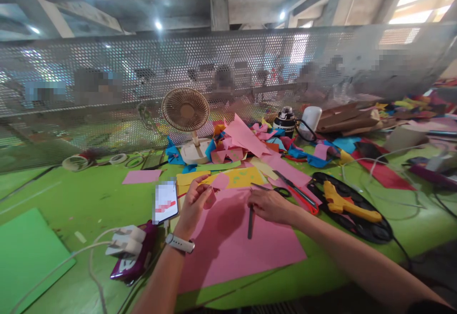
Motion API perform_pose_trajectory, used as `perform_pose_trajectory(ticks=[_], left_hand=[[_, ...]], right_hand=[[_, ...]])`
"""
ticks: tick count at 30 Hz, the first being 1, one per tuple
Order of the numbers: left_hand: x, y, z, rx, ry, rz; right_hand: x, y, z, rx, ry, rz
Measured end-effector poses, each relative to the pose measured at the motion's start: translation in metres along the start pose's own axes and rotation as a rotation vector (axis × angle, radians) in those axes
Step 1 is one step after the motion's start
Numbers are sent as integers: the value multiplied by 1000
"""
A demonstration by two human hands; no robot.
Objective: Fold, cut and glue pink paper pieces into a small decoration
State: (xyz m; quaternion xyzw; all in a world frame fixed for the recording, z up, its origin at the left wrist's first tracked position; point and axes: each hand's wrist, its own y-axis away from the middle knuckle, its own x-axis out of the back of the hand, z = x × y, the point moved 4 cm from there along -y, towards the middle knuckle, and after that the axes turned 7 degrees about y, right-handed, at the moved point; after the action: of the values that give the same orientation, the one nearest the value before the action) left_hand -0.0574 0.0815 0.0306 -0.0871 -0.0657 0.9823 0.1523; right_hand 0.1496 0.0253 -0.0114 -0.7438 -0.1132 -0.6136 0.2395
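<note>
My left hand (194, 202) is closed, pinching a small pink paper piece (210, 200) between thumb and fingers. Opposite it, my right hand (266, 204) is closed around the upper end of a narrow dark grey strip (250, 224) that points down toward me; its exact kind is unclear. Both hands are over a large pink sheet (246, 257). Just beyond my right hand lie black-handled scissors (283, 192). A dark long-bladed tool with a red handle (298, 192) rests to their right. Yellow paper (243, 177) lies past the pink sheet.
A phone (165, 202) and a purple power strip (134, 257) with plugs stand left. On the right, a yellow glue gun (348, 204) lies on a black tray (378, 233). Behind are a small fan (185, 109), heaped paper scraps (243, 137) and a perforated screen (135, 61).
</note>
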Motion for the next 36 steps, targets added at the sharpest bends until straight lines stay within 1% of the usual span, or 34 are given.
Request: perform_pose_trajectory(ticks=[14,18,22,25,28,30,32,34,36], left_hand=[[0,-1,-2,7,-2,-7],[1,-1,-2,6,10,-3],[2,-1,-1,0,20,18],[4,0,0,-11,23,15],[7,-1,1,-19,23,22],[12,-2,2,-30,38,67],[17,-3,2,-35,60,139],[21,-4,1,-28,79,196],[21,-4,-1,-17,88,213]], right_hand=[[-8,1,3,11,-71,47],[-5,1,2,17,-93,49],[5,2,-2,-1,-113,49],[14,3,2,-61,-98,49],[23,5,17,-180,-44,82],[27,7,32,-263,-14,102],[30,10,45,-326,0,97],[32,12,55,-368,8,82],[32,14,59,-395,13,53]])
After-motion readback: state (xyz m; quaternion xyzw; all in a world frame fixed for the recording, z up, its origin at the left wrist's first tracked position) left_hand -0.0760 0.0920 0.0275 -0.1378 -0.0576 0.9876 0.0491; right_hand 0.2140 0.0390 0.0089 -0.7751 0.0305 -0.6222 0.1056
